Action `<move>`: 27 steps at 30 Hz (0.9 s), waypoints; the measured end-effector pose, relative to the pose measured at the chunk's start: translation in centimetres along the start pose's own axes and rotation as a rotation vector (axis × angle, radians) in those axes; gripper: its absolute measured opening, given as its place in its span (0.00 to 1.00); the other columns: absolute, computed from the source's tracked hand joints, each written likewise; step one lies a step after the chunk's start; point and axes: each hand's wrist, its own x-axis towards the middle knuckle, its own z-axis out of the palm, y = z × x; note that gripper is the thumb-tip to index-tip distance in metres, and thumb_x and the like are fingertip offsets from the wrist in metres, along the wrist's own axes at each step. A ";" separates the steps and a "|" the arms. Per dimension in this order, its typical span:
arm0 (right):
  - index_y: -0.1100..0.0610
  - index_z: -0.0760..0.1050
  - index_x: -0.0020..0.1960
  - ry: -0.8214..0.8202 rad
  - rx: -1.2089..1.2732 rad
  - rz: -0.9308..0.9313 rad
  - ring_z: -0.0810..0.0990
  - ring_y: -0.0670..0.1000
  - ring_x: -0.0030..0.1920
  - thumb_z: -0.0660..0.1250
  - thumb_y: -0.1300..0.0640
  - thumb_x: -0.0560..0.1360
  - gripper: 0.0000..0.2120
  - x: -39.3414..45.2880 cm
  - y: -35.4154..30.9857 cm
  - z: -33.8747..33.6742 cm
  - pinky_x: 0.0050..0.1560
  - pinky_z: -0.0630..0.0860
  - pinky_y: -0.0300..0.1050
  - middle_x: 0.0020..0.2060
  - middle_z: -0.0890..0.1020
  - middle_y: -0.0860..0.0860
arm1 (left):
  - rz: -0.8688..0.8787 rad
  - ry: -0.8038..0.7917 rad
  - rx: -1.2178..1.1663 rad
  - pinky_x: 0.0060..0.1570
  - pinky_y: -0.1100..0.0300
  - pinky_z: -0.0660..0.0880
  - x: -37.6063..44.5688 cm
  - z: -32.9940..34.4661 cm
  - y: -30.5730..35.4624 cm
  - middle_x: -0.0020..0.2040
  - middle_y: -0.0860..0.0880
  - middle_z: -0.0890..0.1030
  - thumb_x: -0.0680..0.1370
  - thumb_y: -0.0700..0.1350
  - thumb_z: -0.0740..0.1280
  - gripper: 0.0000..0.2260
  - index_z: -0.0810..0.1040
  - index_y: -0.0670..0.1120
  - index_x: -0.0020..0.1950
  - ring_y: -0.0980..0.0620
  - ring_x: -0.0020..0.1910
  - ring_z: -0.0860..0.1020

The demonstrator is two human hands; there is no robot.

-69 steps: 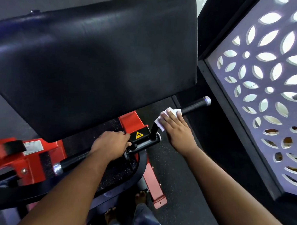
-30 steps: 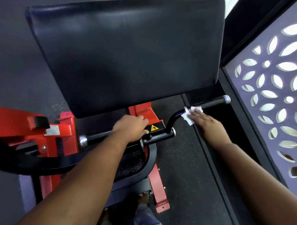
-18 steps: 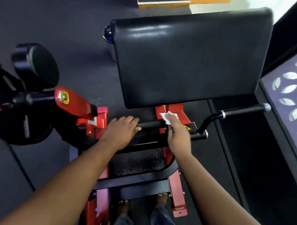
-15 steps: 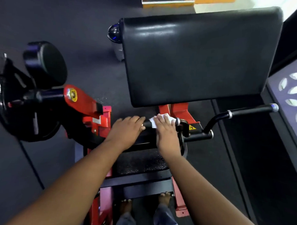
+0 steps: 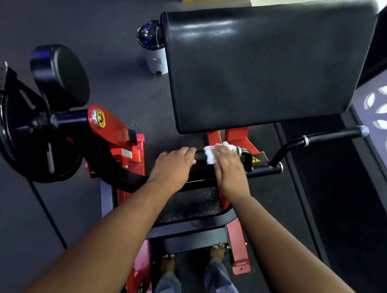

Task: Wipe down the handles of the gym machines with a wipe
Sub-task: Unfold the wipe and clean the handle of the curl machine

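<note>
Bare forearms (image 5: 110, 237), no sleeves, bare feet (image 5: 168, 264), grey-blue trouser legs (image 5: 220, 283)

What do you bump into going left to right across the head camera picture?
Weight plate → round black pad → left hand → wipe → right hand → right handle → patterned wall panel.

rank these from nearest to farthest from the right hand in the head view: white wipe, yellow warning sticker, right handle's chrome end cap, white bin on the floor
From the right hand:
1. white wipe, under its fingers on the left handle.
2. yellow warning sticker, just to its right.
3. right handle's chrome end cap, far right.
4. white bin, up left beyond the pad; close to 3.
</note>
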 end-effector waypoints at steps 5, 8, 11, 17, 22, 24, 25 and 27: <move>0.61 0.71 0.74 0.137 0.088 0.312 0.63 0.58 0.78 0.57 0.69 0.79 0.25 0.1 -3.9 1.9 0.78 0.60 0.57 0.74 0.71 0.58 | -0.016 0.004 0.004 0.55 0.48 0.74 -0.2 -0.3 0.5 0.71 0.50 0.75 0.87 0.50 0.54 0.18 0.65 0.49 0.76 0.46 0.63 0.79; 0.61 0.69 0.76 0.088 0.122 0.101 0.61 0.57 0.79 0.57 0.69 0.79 0.25 -1.0 -5.6 3.2 0.79 0.58 0.55 0.75 0.70 0.57 | -0.031 0.002 0.009 0.57 0.49 0.73 -0.2 -0.5 0.7 0.72 0.50 0.74 0.86 0.48 0.55 0.19 0.65 0.49 0.77 0.47 0.65 0.78; 0.58 0.66 0.78 0.239 0.222 0.424 0.56 0.54 0.81 0.56 0.69 0.82 0.26 -1.1 -4.6 3.2 0.79 0.58 0.55 0.79 0.64 0.56 | -0.032 0.014 0.002 0.57 0.49 0.72 -0.1 -0.5 0.8 0.72 0.50 0.74 0.87 0.50 0.54 0.18 0.65 0.49 0.77 0.47 0.65 0.78; 0.61 0.63 0.79 0.609 0.815 0.999 0.65 0.53 0.78 0.57 0.62 0.84 0.23 2.4 -10.5 3.4 0.78 0.61 0.49 0.77 0.68 0.57 | -0.042 0.013 -0.016 0.63 0.49 0.70 0.1 -0.1 0.7 0.77 0.51 0.70 0.88 0.51 0.52 0.19 0.64 0.49 0.78 0.49 0.70 0.75; 0.60 0.76 0.53 0.723 1.523 1.158 0.84 0.51 0.43 0.56 0.65 0.84 0.10 3.1 -12.8 2.6 0.46 0.82 0.44 0.47 0.83 0.58 | -0.054 -0.014 -0.011 0.65 0.47 0.70 0.3 -0.2 0.7 0.78 0.51 0.68 0.87 0.51 0.53 0.19 0.63 0.50 0.79 0.49 0.72 0.73; 0.57 0.77 0.49 0.792 1.679 1.265 0.82 0.47 0.37 0.58 0.60 0.85 0.10 3.8 -9.5 1.4 0.41 0.80 0.40 0.43 0.81 0.54 | -0.058 -0.008 -0.015 0.66 0.45 0.70 0.2 -0.1 0.6 0.78 0.51 0.69 0.87 0.51 0.54 0.19 0.64 0.50 0.78 0.49 0.72 0.73; 0.58 0.79 0.53 0.837 1.763 1.283 0.83 0.48 0.44 0.59 0.55 0.85 0.11 4.1 -7.8 0.9 0.50 0.80 0.41 0.47 0.83 0.54 | -0.059 -0.012 -0.021 0.67 0.44 0.70 0.2 0.0 0.7 0.78 0.51 0.69 0.87 0.50 0.55 0.19 0.64 0.50 0.78 0.49 0.72 0.73; 0.59 0.78 0.65 0.800 1.926 1.256 0.81 0.53 0.62 0.60 0.43 0.84 0.22 4.8 -6.3 0.5 0.69 0.73 0.49 0.61 0.83 0.56 | -0.061 -0.017 -0.016 0.68 0.42 0.70 0.1 0.0 0.8 0.78 0.51 0.68 0.87 0.48 0.57 0.19 0.63 0.50 0.78 0.49 0.73 0.72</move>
